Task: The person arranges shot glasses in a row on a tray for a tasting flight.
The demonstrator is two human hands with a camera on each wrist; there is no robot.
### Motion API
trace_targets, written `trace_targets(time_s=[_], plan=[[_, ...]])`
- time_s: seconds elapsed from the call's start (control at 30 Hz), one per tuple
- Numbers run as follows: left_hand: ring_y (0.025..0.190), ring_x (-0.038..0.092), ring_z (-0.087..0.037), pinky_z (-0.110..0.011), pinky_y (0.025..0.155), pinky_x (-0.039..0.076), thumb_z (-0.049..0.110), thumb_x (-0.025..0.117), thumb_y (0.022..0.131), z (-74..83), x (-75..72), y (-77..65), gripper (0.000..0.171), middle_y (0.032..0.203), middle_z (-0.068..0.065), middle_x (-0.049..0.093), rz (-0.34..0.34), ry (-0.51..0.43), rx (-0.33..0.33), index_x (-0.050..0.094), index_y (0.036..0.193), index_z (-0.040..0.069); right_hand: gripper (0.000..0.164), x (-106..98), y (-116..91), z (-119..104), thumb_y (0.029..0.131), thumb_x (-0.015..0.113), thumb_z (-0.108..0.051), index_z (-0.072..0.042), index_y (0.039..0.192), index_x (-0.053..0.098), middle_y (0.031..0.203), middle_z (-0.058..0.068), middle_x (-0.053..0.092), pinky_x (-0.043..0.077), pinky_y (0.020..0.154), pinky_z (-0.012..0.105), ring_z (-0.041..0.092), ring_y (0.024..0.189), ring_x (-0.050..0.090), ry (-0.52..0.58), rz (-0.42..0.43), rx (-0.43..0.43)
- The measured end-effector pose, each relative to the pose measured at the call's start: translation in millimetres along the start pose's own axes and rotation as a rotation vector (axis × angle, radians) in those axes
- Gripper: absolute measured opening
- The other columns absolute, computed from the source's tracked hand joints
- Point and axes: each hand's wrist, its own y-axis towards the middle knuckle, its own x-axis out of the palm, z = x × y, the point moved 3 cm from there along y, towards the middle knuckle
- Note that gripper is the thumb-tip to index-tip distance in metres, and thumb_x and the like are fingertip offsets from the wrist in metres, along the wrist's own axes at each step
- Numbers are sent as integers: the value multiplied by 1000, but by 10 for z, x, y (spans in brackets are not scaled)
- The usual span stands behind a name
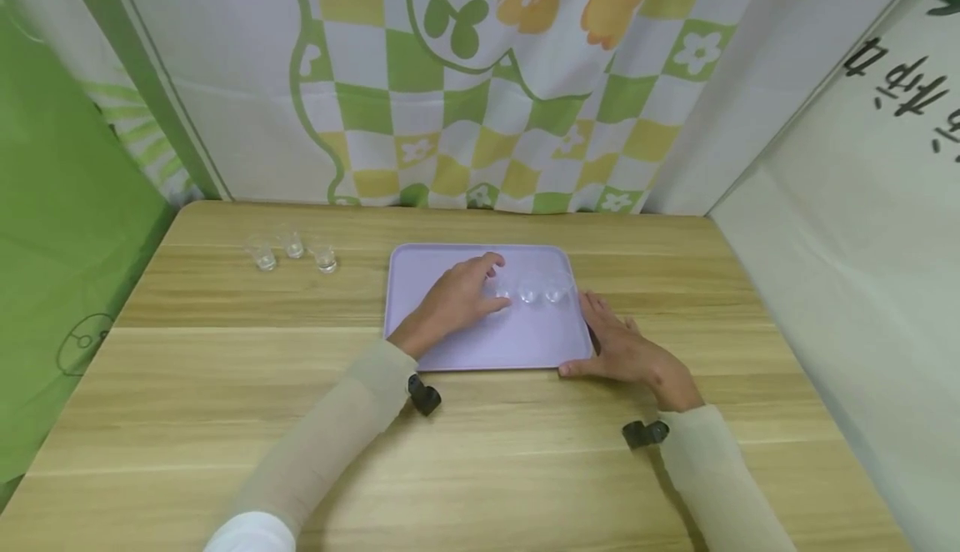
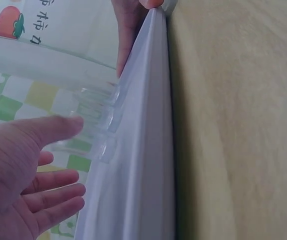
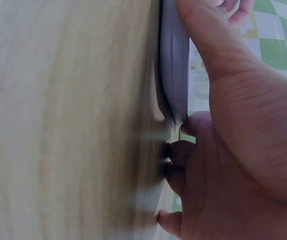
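A lilac tray [image 1: 517, 342] lies on the wooden table, carrying a row of three small clear cups [image 1: 528, 295]. My left hand [image 1: 459, 292] reaches over the tray to the row's left end, thumb and fingers spread apart around the leftmost cup [image 1: 501, 292]. In the left wrist view, a gap shows between thumb and fingers, with the nearest cup [image 2: 103, 150] just beyond the fingertips. My right hand [image 1: 626, 350] lies along the tray's right side, its thumb at the near corner. Extended fingers of the right hand [image 3: 233, 150] rest beside the rim in the right wrist view.
Three more small clear cups [image 1: 293, 243] stand grouped on the table [image 1: 480, 460] to the tray's left. A checked curtain [image 1: 480, 110] hangs behind the far table edge. White fabric [image 1: 847, 227] borders the right side, green fabric [image 1: 67, 227] the left.
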Motion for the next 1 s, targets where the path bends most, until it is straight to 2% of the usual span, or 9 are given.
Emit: trace_targets(time_s=[0.17,0.33,0.57,0.67,1.0], plan=[[130,53,-25,-43,108,46,47,85,84,-39,-103,-87,78,145,-6,53,16,-9,11,52,144,10,127,-15,-1,7,84,79,-58,1,163,-3,168,25,-5,-2,113,77,43,154,-6,7,-4,-11],[138,46,-26,-42,113,41,51,84,83,-111,-231,-217,84,151,-6,47,34,-31,32,48,148,11,128,-30,7,21,84,79,-58,1,162,-3,168,26,-5,-3,113,77,44,154,-6,2,-1,-16],[143,39,-28,-41,119,31,45,83,86,-270,-393,-409,86,156,-11,42,32,-22,149,43,153,6,128,-22,2,15,84,79,-58,2,162,-3,168,27,-5,-2,113,77,44,153,-6,-2,-4,-20],[143,39,-31,-43,119,31,42,83,87,-331,-476,-498,87,156,-14,41,50,-13,175,42,153,4,128,-22,-3,9,85,79,-58,2,162,-4,168,26,-6,-2,113,77,43,154,-7,2,-7,-16],[143,38,-33,-47,118,34,30,82,90,-522,-710,-756,81,157,-17,38,97,12,109,40,154,3,127,-1,-5,-20,85,79,-57,2,162,-3,168,26,-6,-2,112,79,44,153,-7,11,-10,-26]])
